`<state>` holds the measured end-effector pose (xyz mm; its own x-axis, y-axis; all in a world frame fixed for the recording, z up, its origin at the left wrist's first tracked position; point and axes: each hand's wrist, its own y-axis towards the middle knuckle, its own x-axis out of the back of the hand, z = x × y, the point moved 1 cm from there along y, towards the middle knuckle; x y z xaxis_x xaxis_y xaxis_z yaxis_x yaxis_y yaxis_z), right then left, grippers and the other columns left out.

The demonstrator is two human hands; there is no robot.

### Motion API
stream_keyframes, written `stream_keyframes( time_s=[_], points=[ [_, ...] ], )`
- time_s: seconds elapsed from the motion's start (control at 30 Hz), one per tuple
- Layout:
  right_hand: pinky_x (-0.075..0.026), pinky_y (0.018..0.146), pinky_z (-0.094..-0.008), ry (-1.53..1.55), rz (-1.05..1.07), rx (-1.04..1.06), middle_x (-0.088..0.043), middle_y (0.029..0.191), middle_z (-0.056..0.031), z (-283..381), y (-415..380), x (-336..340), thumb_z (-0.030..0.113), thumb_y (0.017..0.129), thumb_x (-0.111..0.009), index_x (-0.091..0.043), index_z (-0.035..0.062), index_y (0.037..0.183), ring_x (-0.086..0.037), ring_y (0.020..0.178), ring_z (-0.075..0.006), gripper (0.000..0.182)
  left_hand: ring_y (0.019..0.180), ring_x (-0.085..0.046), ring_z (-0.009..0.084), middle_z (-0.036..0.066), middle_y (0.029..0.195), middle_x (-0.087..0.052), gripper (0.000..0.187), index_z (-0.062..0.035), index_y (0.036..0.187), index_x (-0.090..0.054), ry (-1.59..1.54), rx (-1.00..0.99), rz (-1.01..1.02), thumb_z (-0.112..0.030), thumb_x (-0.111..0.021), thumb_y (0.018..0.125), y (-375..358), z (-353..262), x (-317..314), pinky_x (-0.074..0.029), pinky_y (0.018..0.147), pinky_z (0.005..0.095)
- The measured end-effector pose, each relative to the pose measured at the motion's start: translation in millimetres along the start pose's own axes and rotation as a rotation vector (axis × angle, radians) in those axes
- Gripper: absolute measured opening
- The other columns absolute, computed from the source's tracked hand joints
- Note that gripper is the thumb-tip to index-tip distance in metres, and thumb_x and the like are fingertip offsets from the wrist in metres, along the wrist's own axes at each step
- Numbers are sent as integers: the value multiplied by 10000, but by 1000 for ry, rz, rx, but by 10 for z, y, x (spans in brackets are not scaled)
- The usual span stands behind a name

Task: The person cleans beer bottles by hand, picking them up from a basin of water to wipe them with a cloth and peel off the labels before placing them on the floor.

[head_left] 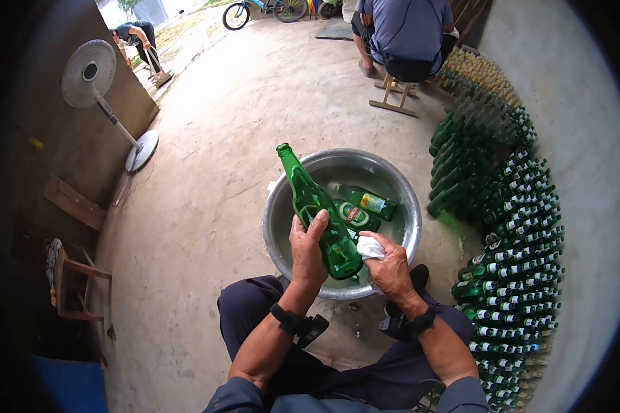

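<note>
Overhead, the left hand (308, 249) was wrapped around the lower body of a green glass bottle with a long neck (315, 210), thumb laid up along the glass and fingers curled behind it, so the grip was closed on the bottle; the bottle was tilted, its open mouth pointing up and away to the left, its base down by the near rim of a round grey metal basin (275, 206); the right hand (391, 267) was bunched around a small white cloth (369, 247), fingers folded over it, and the cloth was pressed against the bottle's base; both hands hung over the near part of the basin, with the person's dark trousers (244, 310) just below it.

Inside the basin two more green labelled bottles (362, 208) lay on their sides, one touching the other, both just beyond the held bottle; whether water stood in the basin could not be told for certain.

To the right, rows of green bottles with white labels (517, 275) lay stacked against the pale wall (579, 103); farther back another person in a grey shirt (406, 31) sat on a low wooden stool (393, 96); at the left a white pedestal fan (89, 72) stood on the concrete floor (207, 172), with a wooden chair (76, 282) near it.
</note>
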<state>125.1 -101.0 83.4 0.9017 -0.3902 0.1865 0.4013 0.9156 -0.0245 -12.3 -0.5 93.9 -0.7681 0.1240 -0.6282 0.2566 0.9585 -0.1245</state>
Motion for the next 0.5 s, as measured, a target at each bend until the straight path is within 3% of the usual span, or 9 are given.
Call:
stream_keyframes(
  time_s=[0.07, 0.13, 0.2, 0.43, 0.5],
  points=[
    [-493, 934, -274, -52, 79, 167, -668, 1177, -112, 68, -18, -15, -68, 787, -583, -642, 2, 1258, -630, 1027, -143, 480, 823, -639, 121, 44, 983, -632, 304, -45, 1148, -563, -4, 3, 4, -210, -697, 929, 5, 15, 16, -549, 726, 281],
    [-471, 986, -292, -30, 169, 126, -631, 1261, -141, 57, -1, 62, -55, 781, -567, -605, -5, 1316, -616, 1098, -182, 539, 822, -639, 121, 44, 981, -632, 302, -46, 1146, -564, -7, 6, -9, -210, -697, 930, 8, 32, 24, -549, 727, 280],
    [-504, 947, -343, -12, 236, 286, -627, 1231, -182, 98, -4, 86, 21, 839, -629, -590, -24, 1322, -633, 1109, -269, 487, 821, -638, 120, 45, 979, -633, 301, -47, 1144, -564, -10, 7, -22, -211, -698, 930, 16, 59, 42, -548, 728, 279],
    [-524, 900, -338, -145, 130, 185, -653, 1187, -199, 41, -51, -90, 237, 908, -736, -614, -53, 1282, -659, 1057, -266, 488, 834, -632, 117, 43, 986, -634, 325, -47, 1148, -560, 12, 37, -29, -216, -718, 920, 9, 160, 90, -539, 738, 279],
    [-495, 925, -302, -104, 101, 121, -664, 1165, -167, 26, -64, -105, 237, 925, -737, -647, -43, 1253, -637, 1059, -212, 441, 837, -630, 116, 44, 989, -635, 330, -48, 1149, -558, 36, 17, -19, -214, -723, 917, 6, 171, 78, -536, 741, 277]
  ],
)
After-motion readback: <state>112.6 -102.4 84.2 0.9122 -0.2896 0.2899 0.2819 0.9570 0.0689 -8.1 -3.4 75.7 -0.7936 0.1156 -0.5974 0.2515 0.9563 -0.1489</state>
